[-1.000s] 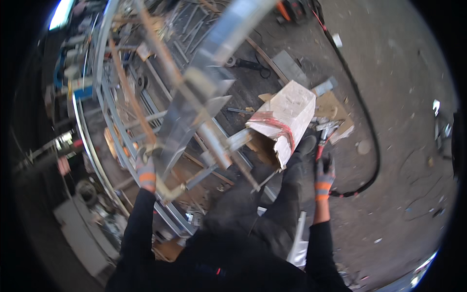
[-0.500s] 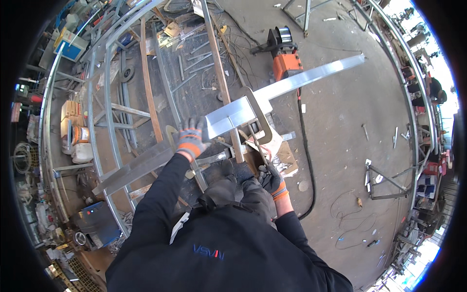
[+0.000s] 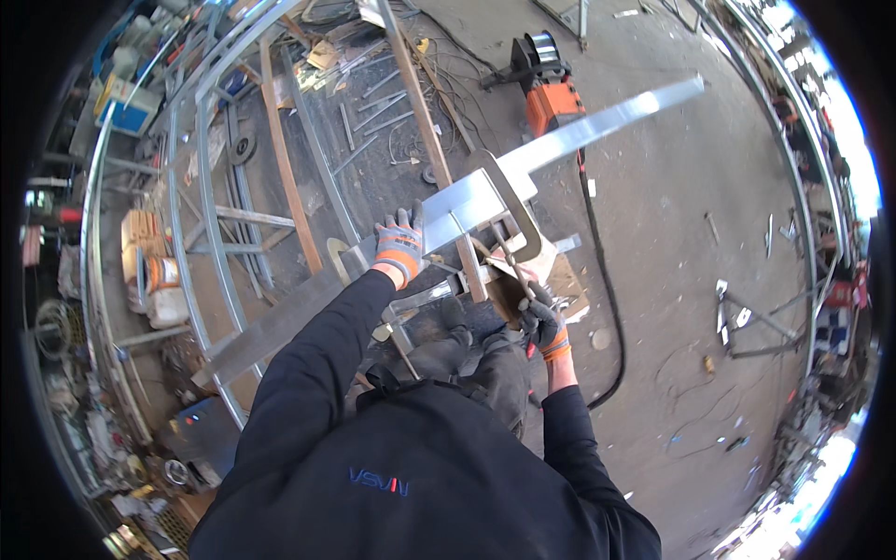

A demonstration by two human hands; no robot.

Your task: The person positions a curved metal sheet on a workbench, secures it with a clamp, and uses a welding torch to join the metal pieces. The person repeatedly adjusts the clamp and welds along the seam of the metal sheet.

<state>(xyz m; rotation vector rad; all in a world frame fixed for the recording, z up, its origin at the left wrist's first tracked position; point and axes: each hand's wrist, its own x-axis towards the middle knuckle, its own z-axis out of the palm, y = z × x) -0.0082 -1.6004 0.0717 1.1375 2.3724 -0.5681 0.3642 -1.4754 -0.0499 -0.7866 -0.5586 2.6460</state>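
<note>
A long bright metal strip (image 3: 607, 124) runs from the far right toward my left, with a wider shiny plate section (image 3: 457, 207) near its middle. A large C-clamp (image 3: 516, 207) straddles this section, its screw (image 3: 511, 259) slanting down toward me. My left hand (image 3: 401, 245), in a grey and orange glove, rests with fingers outstretched on the metal left of the clamp. A duller flat strip (image 3: 280, 322) continues beyond it to the lower left. My right hand (image 3: 546, 327), gloved alike, curls its fingers round the lower end of the clamp screw.
An orange machine with a wire spool (image 3: 551, 98) stands on the floor ahead, a black cable (image 3: 611, 280) running from it. Metal frame rails (image 3: 280, 159) cross on the left. A small angle-iron frame (image 3: 761, 322) lies at right. Cardboard (image 3: 567, 287) lies beside the clamp.
The view has shifted slightly. My left hand has slid a little along the metal toward the clamp. My right hand has moved up, its fingers now closer round the screw's end.
</note>
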